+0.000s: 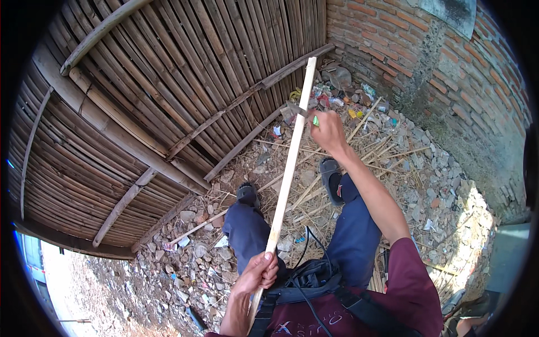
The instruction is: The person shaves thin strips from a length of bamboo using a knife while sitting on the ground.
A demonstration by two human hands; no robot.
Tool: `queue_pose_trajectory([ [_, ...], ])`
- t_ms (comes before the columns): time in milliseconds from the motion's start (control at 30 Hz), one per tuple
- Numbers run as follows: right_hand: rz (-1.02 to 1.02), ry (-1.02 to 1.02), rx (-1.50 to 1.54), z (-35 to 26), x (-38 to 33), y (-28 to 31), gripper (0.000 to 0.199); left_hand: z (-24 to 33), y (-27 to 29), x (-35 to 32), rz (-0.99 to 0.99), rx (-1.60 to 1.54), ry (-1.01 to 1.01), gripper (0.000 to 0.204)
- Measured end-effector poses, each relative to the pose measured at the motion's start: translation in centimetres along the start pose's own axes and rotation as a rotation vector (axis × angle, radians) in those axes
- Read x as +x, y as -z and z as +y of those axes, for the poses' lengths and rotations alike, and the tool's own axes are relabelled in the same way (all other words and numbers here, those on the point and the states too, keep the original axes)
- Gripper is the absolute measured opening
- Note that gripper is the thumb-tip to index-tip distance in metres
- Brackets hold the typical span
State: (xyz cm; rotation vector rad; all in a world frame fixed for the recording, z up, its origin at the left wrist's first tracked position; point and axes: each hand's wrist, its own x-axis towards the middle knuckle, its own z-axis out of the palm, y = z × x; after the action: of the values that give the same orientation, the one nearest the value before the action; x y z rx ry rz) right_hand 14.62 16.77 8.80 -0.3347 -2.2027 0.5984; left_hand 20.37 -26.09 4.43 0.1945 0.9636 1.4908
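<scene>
A long pale strip, bamboo or wood by its look, runs from my lap up and away toward the corner of the walls. Low on the strip, my left hand is closed round it near my waist. Near the strip's far end, my right hand grips a knife with a bit of green at its handle. The knife's blade lies across the strip and seems to touch it. My right arm is stretched out; the fingers wrap the handle and hide most of it.
A bamboo slat wall stands at the left, a brick wall at the right. Stones, litter and thin strips cover the ground round my feet. A black cable hangs over the bag at my waist.
</scene>
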Motion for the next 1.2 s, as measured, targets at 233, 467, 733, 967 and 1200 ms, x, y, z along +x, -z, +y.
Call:
queue_pose_trajectory([
  [233,-0.187,0.305,-0.13,2.4,-1.2,-1.0,0.009,-0.3,0.8,0.5,0.089,0.146,-0.022,0.038],
  [467,-0.189,0.283,-0.071,-1.5,-2.8,-1.7,0.013,0.3,1.0,-0.1,0.075,0.107,-0.064,0.039],
  [733,-0.102,0.263,0.003,-1.3,-2.5,-1.7,0.018,0.0,1.3,-1.1,0.1,0.141,-0.074,0.04],
  [967,0.072,-0.07,0.023,2.3,0.7,0.3,0.016,-1.1,0.9,-2.0,0.125,0.242,-0.04,0.039],
  [1200,-0.031,0.036,0.063,3.4,-0.4,0.2,0.012,-1.1,1.7,-2.0,0.174,0.255,0.006,0.038],
])
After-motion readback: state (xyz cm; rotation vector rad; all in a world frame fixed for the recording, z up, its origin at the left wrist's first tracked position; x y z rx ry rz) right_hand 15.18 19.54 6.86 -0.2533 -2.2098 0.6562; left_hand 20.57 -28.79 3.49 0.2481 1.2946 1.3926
